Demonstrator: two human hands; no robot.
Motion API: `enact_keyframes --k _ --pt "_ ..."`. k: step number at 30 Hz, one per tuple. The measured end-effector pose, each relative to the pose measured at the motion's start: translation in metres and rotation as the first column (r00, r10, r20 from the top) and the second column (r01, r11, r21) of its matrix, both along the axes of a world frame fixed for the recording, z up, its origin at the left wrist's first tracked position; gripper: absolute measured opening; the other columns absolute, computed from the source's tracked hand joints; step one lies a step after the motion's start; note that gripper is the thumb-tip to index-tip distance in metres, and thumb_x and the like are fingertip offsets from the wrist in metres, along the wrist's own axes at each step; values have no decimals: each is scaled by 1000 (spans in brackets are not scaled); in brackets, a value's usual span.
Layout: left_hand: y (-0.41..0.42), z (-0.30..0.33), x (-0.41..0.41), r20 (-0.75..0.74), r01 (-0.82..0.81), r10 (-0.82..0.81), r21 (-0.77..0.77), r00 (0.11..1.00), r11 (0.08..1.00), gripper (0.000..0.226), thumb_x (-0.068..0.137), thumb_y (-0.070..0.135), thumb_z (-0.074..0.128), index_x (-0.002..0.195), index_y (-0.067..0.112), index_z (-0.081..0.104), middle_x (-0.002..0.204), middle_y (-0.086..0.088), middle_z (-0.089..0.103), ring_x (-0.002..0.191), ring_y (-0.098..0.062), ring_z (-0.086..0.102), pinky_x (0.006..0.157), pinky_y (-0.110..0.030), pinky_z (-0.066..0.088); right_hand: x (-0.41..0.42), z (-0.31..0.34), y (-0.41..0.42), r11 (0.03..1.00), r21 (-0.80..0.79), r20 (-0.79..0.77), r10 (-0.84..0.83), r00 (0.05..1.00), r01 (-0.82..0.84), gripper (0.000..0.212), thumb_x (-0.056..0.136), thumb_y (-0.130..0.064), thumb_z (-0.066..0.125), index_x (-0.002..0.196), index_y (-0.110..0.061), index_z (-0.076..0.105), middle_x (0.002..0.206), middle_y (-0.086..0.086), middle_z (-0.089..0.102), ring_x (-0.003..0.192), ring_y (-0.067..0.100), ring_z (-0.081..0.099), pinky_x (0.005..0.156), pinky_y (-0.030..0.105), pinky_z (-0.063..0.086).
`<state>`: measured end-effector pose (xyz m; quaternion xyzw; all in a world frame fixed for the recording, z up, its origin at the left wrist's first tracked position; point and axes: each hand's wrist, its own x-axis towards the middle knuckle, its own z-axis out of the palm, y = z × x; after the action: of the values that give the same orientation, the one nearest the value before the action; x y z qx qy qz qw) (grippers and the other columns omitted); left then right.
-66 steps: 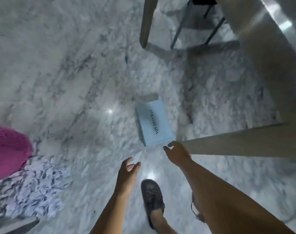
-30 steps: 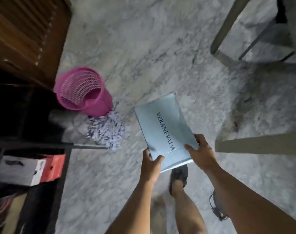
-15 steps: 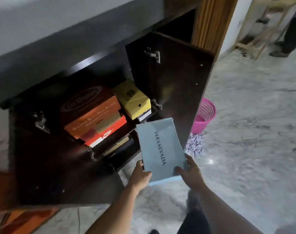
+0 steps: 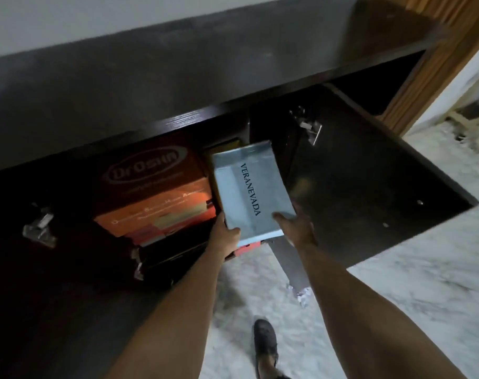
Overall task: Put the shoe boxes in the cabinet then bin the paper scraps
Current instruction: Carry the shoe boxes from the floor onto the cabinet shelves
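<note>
A light blue shoe box (image 4: 246, 187) printed VERANEVADA is held at the mouth of the dark cabinet (image 4: 178, 91), its far end inside, over a yellow box (image 4: 227, 144) that is mostly hidden. My left hand (image 4: 224, 236) grips its near left corner and my right hand (image 4: 295, 225) grips its near right corner. An orange shoe box (image 4: 150, 192) marked Dr Osin sits to its left on the shelf. A few paper scraps (image 4: 302, 294) show on the floor below the right door.
The cabinet's right door (image 4: 369, 181) stands open to my right, its left door (image 4: 41, 255) open to my left, both with metal hinges. More boxes lie on the lower shelf (image 4: 246, 248). Marble floor (image 4: 396, 269) spreads right. My shoe (image 4: 264, 337) is below.
I picked the blue box off the floor, turned to the cabinet and have now pushed it forward into the opening, beside the orange box. The pink bin has left the view.
</note>
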<state>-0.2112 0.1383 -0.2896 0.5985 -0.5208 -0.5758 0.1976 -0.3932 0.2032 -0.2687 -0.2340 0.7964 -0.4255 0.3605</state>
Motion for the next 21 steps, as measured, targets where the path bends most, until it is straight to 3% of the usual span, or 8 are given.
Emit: enact_keyframes --k 2,5,7,9,11,14,17,21 --pt "-33 -10 -18 1 -38 38 -5 999 999 59 80 7 61 137 20 53 123 -9 69 110 -31 66 96 -51 56 -19 -19 -45 999 -33 10 32 999 -32 60 85 2 73 142 -9 58 129 16 67 119 33 64 82 19 52" --pt "-63 -23 -31 3 -101 101 -46 995 994 58 84 13 73 139 22 57 123 -5 71 110 -24 67 96 -42 56 -47 -82 -98 990 -80 27 119 993 -116 81 73 -14 66 151 -27 49 141 15 60 129 35 58 106 46 53" --pt "-77 -35 -39 14 -150 150 -38 989 988 45 86 20 77 130 20 65 117 -4 74 108 -23 68 95 -40 54 -59 -111 -127 984 -73 67 168 983 -163 83 73 -18 65 153 -33 45 142 14 58 126 36 60 105 51 54" --pt "-86 -43 -46 28 -219 219 -18 975 976 39 81 34 78 116 21 70 110 -7 76 106 -32 70 90 -48 56 -66 -122 -148 980 -64 79 195 978 -190 82 74 -27 64 151 -44 42 138 15 60 112 34 66 97 51 58" --pt "-98 -48 -49 43 -267 267 -16 963 964 32 82 33 74 109 16 72 107 -9 77 103 -38 71 87 -53 58 -67 -113 -165 979 -53 37 201 979 -199 81 72 -37 61 148 -53 37 136 13 61 104 33 68 92 50 60" --pt "-111 -36 -50 54 -356 360 -64 931 932 29 87 27 67 111 12 73 105 -11 77 98 -40 72 84 -40 59 -49 -53 -169 978 -11 -20 206 978 -206 75 88 -31 69 155 -43 37 142 15 51 118 33 62 102 43 54" --pt "-107 -16 -44 63 -363 368 -82 928 928 32 90 31 69 111 6 73 107 -14 76 96 -29 71 84 -29 50 -35 -31 -163 987 -36 -37 154 987 -155 74 95 -34 69 159 -37 31 148 10 46 127 26 56 102 32 45" --pt "-74 -1 -19 104 -213 211 7 972 977 34 88 38 73 107 10 72 107 -12 74 103 -29 69 100 -43 55 -16 -43 -127 996 -14 -48 84 995 -84 89 73 -70 58 151 -56 17 160 -5 40 143 22 46 116 55 37"
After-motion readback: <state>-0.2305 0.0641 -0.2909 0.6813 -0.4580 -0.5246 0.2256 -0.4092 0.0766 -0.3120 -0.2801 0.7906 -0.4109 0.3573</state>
